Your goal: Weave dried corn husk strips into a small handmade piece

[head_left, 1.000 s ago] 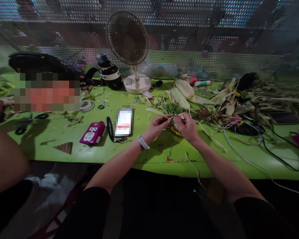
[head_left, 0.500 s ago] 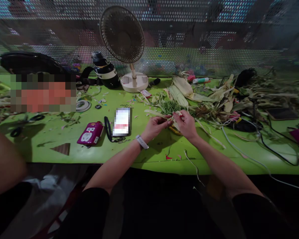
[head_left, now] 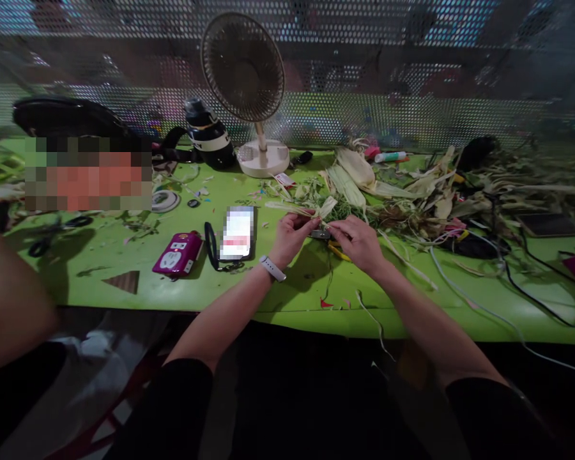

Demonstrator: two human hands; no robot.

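My left hand (head_left: 291,237) pinches a pale strip of corn husk (head_left: 326,207), whose loose ends stick out above the fingers and to the left. From the other side, my right hand (head_left: 357,237) grips the lower end of the same husk with thumb and fingertips. On the table below, a tool with a yellow handle (head_left: 339,253) lies partly hidden by my right hand. Just behind both hands are green plant shreds (head_left: 347,207) and a heap of dry corn husks (head_left: 352,169).
A phone (head_left: 237,233) and a purple power socket (head_left: 177,254) lie left of my hands. Behind stand a fan (head_left: 263,160) and a black bottle (head_left: 213,147). Scissors (head_left: 57,233) lie near a co-worker's arm (head_left: 14,281). A white cable (head_left: 464,303) crosses the right side.
My right hand has drawn slightly down and the held husk now stands up between my hands. More of the yellow-handled tool shows. The view has shifted slightly.
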